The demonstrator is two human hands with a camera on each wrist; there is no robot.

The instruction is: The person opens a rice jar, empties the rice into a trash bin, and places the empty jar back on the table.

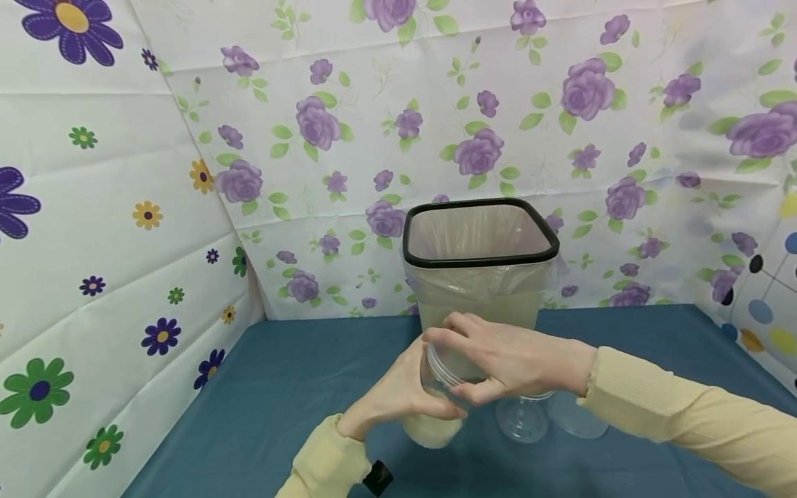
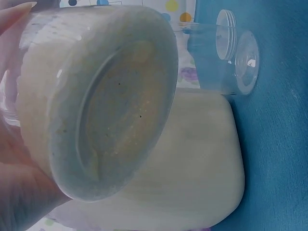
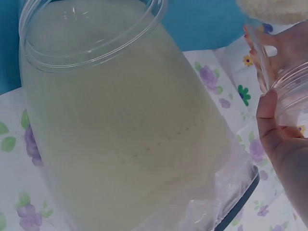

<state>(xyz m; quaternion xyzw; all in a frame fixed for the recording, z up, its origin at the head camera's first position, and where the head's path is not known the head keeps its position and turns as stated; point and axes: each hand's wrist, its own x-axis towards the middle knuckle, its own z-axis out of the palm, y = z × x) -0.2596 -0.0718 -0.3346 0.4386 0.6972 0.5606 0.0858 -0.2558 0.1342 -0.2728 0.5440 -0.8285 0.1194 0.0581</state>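
Head view: hold the tilted jar [image 1: 432, 430] steady, wrapped in the left hand [image 1: 398, 391], gripped higher up by the right hand [image 1: 510, 356].

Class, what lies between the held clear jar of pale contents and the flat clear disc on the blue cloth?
A second clear, round jar stands between the held jar and the disc in the head view.

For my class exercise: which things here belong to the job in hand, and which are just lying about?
Belong to the job:
- filled jar, held tilted
- left hand, round the jar
- right hand, gripping its upper end
- perhaps the clear jar and lid on the table, untouched

Apparently just about:
- black-rimmed bin with liner
- flowered backdrop
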